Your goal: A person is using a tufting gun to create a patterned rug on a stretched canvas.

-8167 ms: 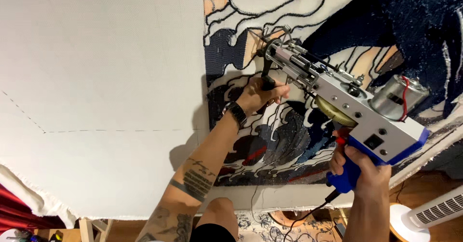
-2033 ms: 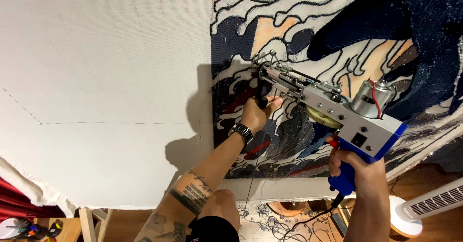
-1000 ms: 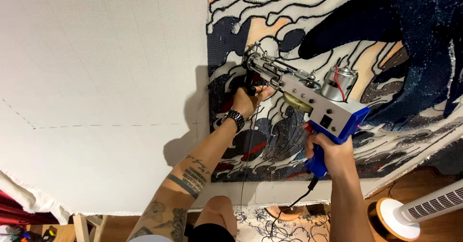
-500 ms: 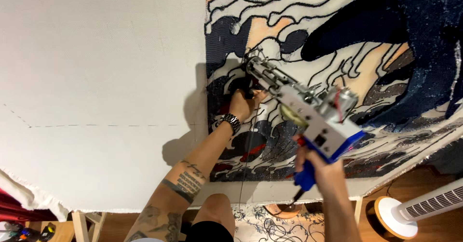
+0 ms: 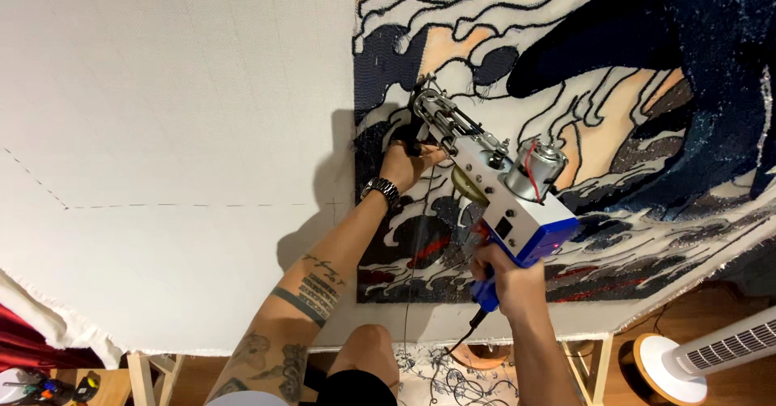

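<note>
Head view, tool: I see a tufting gun point(image 5: 493, 179), white body with a blue base and handle, its needle end pressed to the cloth point(image 5: 178, 131) stretched upright on a frame.
Head view, right hand: my right hand point(image 5: 505, 281) is closed around the blue grip at the rear, fingers fully wrapped; I judge this carries the weight and keeps the trigger in reach.
Head view, left hand: my left hand point(image 5: 408, 162) is curled shut on the dark front handle just behind the needle, likely to steady the nose against the fabric and steer it. A watch point(image 5: 380, 189) sits on that wrist.
Head view, work area: the needle meets the cloth at the left edge of the tufted picture point(image 5: 582, 90), navy, cream and peach waves with black outlines, beside the bare white part.
Head view, marks: a dashed line point(image 5: 194, 205) runs across the bare cloth.
Head view, cord: a black cable point(image 5: 465, 343) hangs from the grip.
Head view, surroundings: a white fan point(image 5: 695, 353) stands low right on the wooden floor point(image 5: 711, 309); my knee point(image 5: 368, 353) shows below.
</note>
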